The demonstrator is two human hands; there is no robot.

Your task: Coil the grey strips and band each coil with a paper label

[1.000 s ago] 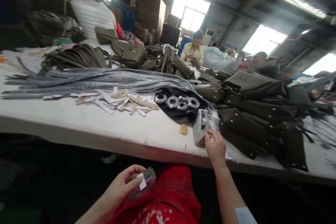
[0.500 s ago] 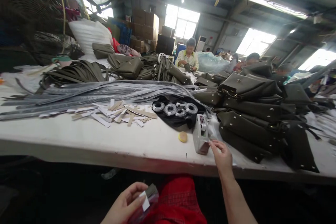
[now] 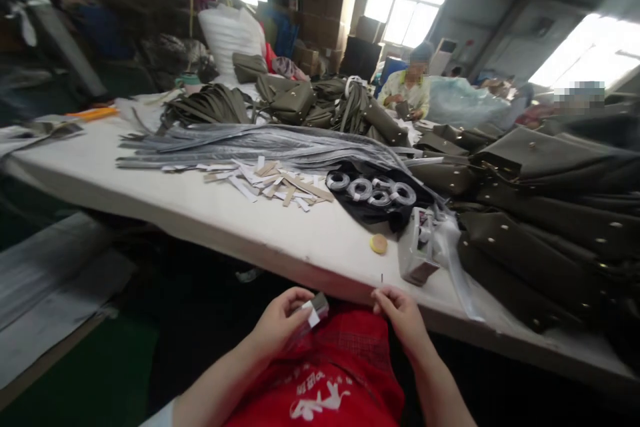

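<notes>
My left hand (image 3: pixel 281 321) is closed around a dark strip in clear plastic (image 3: pixel 320 303), with a white paper piece (image 3: pixel 311 315) against it, over my red apron (image 3: pixel 345 340). At the table's front edge my right hand (image 3: pixel 400 315) is pinched, apart from the left. Whatever is between its fingertips is too small to make out. Just beyond the right hand stands a grey tape dispenser (image 3: pixel 415 257), with a round yellow-rimmed thing (image 3: pixel 379 244) to its left. Several coiled strips in clear plastic (image 3: pixel 360 189) lie on black cloth (image 3: pixel 357 213).
Paper and card strips (image 3: pixel 275 183) are scattered on the white table (image 3: pixel 220 213). Long plastic-covered strips (image 3: pixel 280 143) lie behind them. Dark olive bags (image 3: pixel 530 247) are piled at the right. A co-worker (image 3: pixel 407 90) sits across the table.
My right hand has left the tape dispenser and come left, nearer my left hand. The left hand still holds the plastic-wrapped strip. The view has swung left and downward.
</notes>
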